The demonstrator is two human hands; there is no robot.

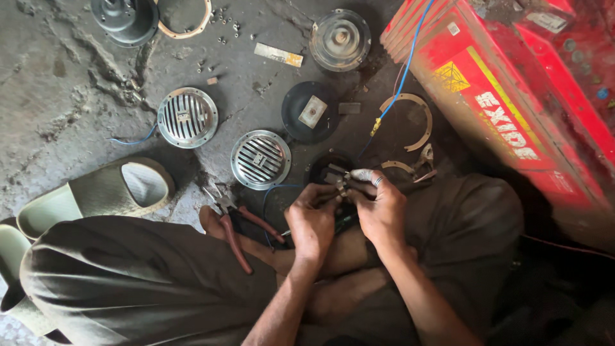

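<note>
horn body (331, 170) faces up, both hands (346, 214)

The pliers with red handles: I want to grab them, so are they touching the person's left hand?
Apart. The head view shows the pliers lying on the ground, with a dark gap between them and the left hand.

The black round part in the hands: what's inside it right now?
Inside the black round part, a small metal piece shows near the fingertips. The left hand and right hand cover its lower half, so the rest is hidden.
</note>
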